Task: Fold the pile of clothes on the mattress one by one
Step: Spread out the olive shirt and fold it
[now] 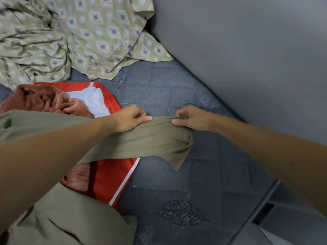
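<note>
An olive-khaki garment [145,140] is stretched between both hands above the dark quilted mattress [177,183]. My left hand [130,118] grips its upper edge on the left, and my right hand [192,119] pinches the same edge about a hand's width to the right. The cloth hangs below them to a loose corner, and the bulk of the garment trails down to the lower left. Beneath it lie a red garment with white trim [109,179] and a crumpled rust-brown one [40,99].
A beige patterned cloth [74,32] is heaped at the top left of the mattress. A plain grey wall [247,50] runs along the mattress's right side. A strip of floor [276,223] shows at the bottom right corner.
</note>
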A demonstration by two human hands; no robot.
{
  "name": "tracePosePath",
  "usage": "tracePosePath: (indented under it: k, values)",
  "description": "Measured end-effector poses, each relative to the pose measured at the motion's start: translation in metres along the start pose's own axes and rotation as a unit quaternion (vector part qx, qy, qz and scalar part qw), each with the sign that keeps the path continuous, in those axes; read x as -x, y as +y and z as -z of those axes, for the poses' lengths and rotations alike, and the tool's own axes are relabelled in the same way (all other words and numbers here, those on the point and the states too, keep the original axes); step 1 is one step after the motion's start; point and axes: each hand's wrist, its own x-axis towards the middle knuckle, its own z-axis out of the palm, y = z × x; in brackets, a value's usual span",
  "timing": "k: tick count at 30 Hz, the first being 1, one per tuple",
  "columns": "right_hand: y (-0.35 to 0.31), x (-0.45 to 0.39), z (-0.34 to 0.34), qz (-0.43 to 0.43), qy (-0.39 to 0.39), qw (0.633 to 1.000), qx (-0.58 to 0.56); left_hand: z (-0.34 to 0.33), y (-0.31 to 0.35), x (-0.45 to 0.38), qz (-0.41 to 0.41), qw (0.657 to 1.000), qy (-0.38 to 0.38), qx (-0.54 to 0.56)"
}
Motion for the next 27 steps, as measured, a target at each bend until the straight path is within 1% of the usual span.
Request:
tracePosePath:
  k: [3,5,7,8,10,11,13,15,17,20,22,27]
  values:
    - [0.007,0.003,0.004,0.014,0.005,1.000,0.026,-0.009,0.018,-0.010,0.013,0.999,-0.011,0.030]
    - [0.011,0.006,0.008,0.011,-0.007,0.996,0.089,-0.015,0.025,-0.017,0.010,0.999,-0.031,0.040]
    - [0.020,0.011,0.015,-0.018,-0.025,0.985,0.169,-0.022,0.027,-0.023,0.009,0.999,-0.019,0.029]
    - [0.026,0.014,0.018,-0.042,-0.031,0.979,0.198,-0.026,0.026,-0.026,0.008,1.000,0.000,0.007]
    - [0.040,0.020,0.020,-0.090,-0.024,0.963,0.251,-0.033,0.023,-0.030,0.004,0.996,0.038,-0.074]
    - [0.045,0.023,0.019,-0.107,-0.009,0.953,0.283,-0.036,0.022,-0.030,0.004,0.991,0.049,-0.128]
    - [0.051,0.027,0.013,-0.116,0.047,0.928,0.350,-0.042,0.019,-0.028,-0.009,0.973,0.068,-0.219]
    - [0.050,0.027,0.003,-0.092,0.102,0.923,0.360,-0.043,0.017,-0.023,-0.020,0.965,0.092,-0.243]
    - [0.036,0.019,-0.012,-0.050,0.121,0.930,0.343,-0.039,0.014,-0.011,-0.022,0.963,0.118,-0.243]
    - [-0.009,-0.007,-0.044,-0.002,0.093,0.953,0.290,-0.022,0.000,0.019,-0.011,0.959,0.145,-0.244]
    - [-0.049,-0.026,-0.071,0.045,0.080,0.960,0.264,-0.004,-0.017,0.048,0.008,0.958,0.165,-0.236]
    - [-0.155,-0.068,-0.144,0.160,0.083,0.951,0.250,0.041,-0.074,0.139,0.050,0.950,0.219,-0.215]
